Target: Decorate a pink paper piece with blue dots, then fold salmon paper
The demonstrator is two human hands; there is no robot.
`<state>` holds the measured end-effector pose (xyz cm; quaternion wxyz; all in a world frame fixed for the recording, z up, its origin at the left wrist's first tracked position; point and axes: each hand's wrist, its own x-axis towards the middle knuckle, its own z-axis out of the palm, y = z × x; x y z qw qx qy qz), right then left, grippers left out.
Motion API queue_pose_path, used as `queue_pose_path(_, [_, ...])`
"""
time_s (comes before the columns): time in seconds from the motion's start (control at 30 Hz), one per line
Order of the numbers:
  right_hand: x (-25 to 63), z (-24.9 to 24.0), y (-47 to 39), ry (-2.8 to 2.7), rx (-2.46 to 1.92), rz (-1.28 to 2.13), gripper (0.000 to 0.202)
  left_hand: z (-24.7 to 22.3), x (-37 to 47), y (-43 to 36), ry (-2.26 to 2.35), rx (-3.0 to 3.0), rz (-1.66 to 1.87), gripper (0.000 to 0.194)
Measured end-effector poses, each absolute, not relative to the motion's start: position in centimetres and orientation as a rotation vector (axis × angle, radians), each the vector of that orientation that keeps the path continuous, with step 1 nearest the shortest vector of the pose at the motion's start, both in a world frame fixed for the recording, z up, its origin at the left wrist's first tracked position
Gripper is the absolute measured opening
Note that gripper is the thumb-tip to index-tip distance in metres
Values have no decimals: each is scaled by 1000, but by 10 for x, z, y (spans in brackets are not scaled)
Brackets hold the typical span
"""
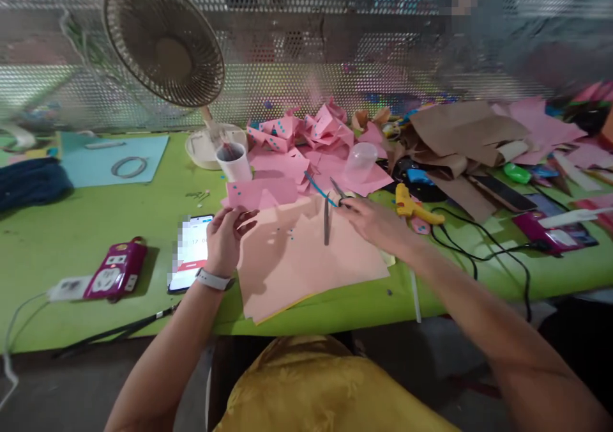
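My left hand [228, 231], wearing a wristwatch, has its thumb and fingers closed at the lower left edge of a pink piece of paper [275, 192] with small blue dots. My right hand [366, 220] grips a pair of scissors [326, 221], blades spread apart over large peach paper sheets [316, 262]. A thin blue strip [315, 185] runs to the right hand's fingertips; whether they pinch it I cannot tell. Tiny blue dots are scattered on the peach sheets below the pink piece.
Behind are crumpled pink papers [328, 128], a white cup [234, 162], a clear plastic cup [361, 157] and a fan [165, 42]. A phone [191, 253] and a purple power strip [117, 269] lie left. Right are a yellow glue gun [414, 205], cables and brown paper [460, 131].
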<state>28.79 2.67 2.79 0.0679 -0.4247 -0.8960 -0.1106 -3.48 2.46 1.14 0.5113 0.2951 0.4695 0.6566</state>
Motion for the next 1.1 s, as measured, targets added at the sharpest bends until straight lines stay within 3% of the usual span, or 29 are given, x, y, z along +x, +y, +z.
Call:
queue_pose_path(0.13, [255,10,44,-2966,-1053,-604,28,11,-36,23,1081,694,1583,18])
queue_pose_path(0.27, [263,12,54,-2933,-918,-519,20,11,-36,21,1040,692,1569,17])
queue_pose_path(0.37, [266,16,48,-2609,-1014,-124,18,11,-37,20,1033,690,1546,17])
queue_pose_path(0.57, [237,13,33,-1424,-1200,1106,14,13,-36,19,1033,646,1530,19])
queue_pose_path(0.67, [225,14,34,-1243,-1161,1354,15,13,-36,19,1050,637,1527,19])
queue_pose_path(0.8, [215,15,34,-1261,-1129,1363,19,14,-35,19,1046,635,1529,19])
queue_pose_path(1.0, [219,10,30,-1687,-1344,1049,26,15,-33,18,1074,621,1507,22])
queue_pose_path(1.1, [224,10,31,-1817,-1296,1138,21,15,-32,18,1078,635,1487,23])
